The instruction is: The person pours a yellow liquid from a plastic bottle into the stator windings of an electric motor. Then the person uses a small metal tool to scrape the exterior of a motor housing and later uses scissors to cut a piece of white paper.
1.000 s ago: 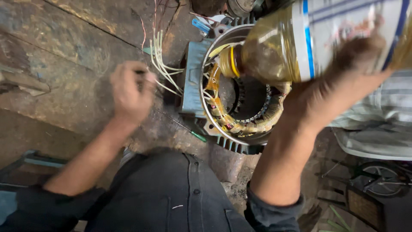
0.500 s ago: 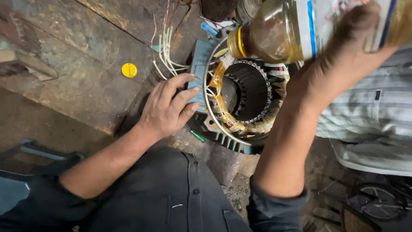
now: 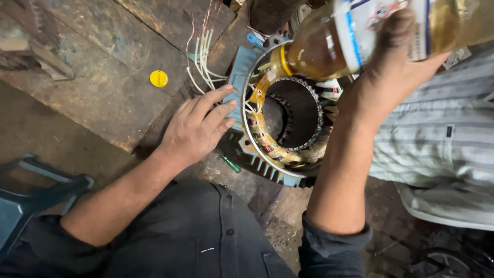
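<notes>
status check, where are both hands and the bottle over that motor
Left hand flat on motor housing rim. Right hand grips tilted bottle, amber liquid running onto windings. Yellow cap lies aside.

bottle point(image 3: 360, 36): base cut off at top edge | striped shirt point(image 3: 442, 144): wearer out of view

This is a repair workshop — grimy and well used. An opened electric motor stator point(image 3: 280, 116), its copper windings and blue finned housing exposed, sits on a scarred, oil-stained wooden workbench point(image 3: 103, 77). Loose lead wires point(image 3: 203, 56) trail across the wood, a green-handled screwdriver point(image 3: 230, 163) lies by the housing, and the floor below is dirty concrete — all marks of a motor-rewinding shop.
</notes>
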The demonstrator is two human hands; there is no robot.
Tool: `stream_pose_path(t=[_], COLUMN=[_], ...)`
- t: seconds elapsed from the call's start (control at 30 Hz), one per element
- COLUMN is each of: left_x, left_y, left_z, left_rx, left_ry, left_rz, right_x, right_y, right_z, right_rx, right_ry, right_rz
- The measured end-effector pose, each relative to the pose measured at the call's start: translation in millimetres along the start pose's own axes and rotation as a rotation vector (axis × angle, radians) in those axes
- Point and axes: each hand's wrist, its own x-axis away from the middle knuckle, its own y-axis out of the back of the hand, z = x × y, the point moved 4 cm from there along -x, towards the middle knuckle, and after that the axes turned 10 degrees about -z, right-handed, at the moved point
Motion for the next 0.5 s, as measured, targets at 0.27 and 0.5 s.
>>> stream_pose_path(t=[0.27, 0.5], left_x=[3.5, -0.7], left_y=[-7.0, -15.4], left_z=[-26.0, -27.4], left_rx=[-0.030, -0.021], left_ry=[0.018, 0.026], left_rz=[-0.008, -0.003], right_x=[-8.2, -24.8], right_y=[8.7, 10.9], right_z=[3.8, -1.4], right_rx=[-0.005, 0.011], right_ry=[0.049, 0.092], right_rz=[0.056, 0.162])
